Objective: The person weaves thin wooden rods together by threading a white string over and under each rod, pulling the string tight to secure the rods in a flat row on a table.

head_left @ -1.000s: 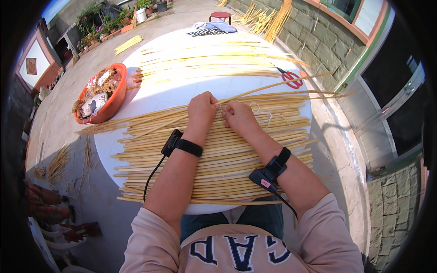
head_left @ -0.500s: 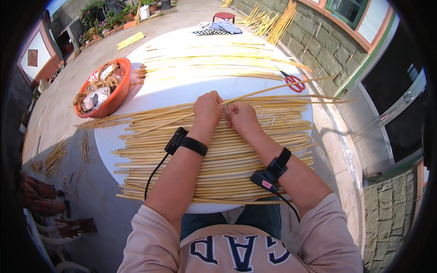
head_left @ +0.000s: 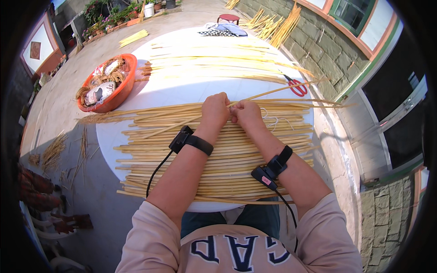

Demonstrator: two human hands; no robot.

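Many straw-coloured stalks [head_left: 191, 170] lie side by side across the near half of the table. Over their far edge, my left hand [head_left: 215, 110] is closed, what it grips hidden by its own fingers. Right beside it, my right hand [head_left: 247, 113] pinches thin white string [head_left: 275, 121], whose loose loops trail out to its right over the stalks. One slanting stalk [head_left: 287, 90] runs beneath both hands, its right end sticking up past the others. Both sets of fingertips nearly touch.
Red-handled scissors [head_left: 297, 88] lie at the table's right edge. More stalks [head_left: 205, 61] are spread on the sunlit far half of the white table [head_left: 107, 150]. An orange basin [head_left: 122, 93] of fibre bundles stands at the left. Cloths [head_left: 227, 30] lie at the far edge.
Both hands stay close together at the far edge of the stalks, and the gap between their fingertips has narrowed. The whole view has shifted slightly.
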